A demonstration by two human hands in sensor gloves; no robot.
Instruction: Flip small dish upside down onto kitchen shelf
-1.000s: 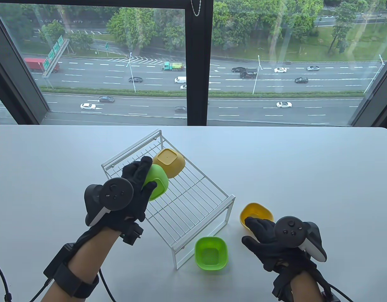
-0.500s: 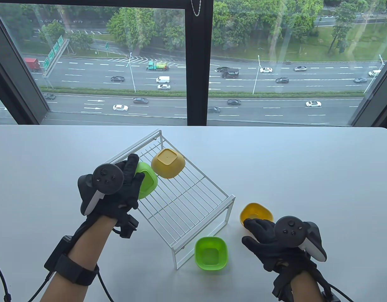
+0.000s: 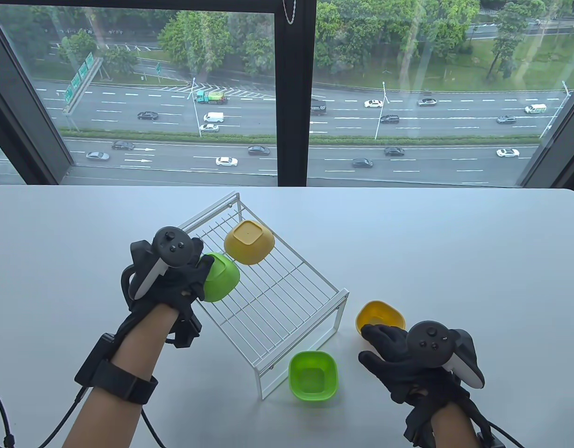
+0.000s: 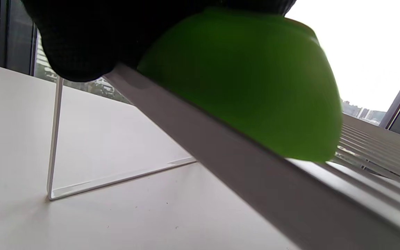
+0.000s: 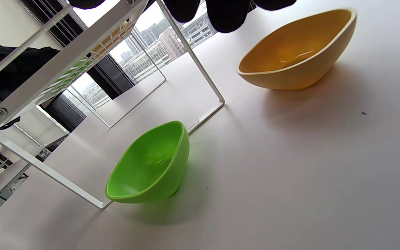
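Gripping an inverted green dish (image 3: 221,279) at the wire shelf's (image 3: 277,298) left edge, left hand (image 3: 174,284) wrapped over it, right hand (image 3: 394,357) loosely open, holding nothing, beside upright yellow dish (image 3: 382,313), second green dish (image 3: 313,375) near shelf foot.

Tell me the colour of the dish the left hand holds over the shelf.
Green. The dish in the left hand shows best in the table view.
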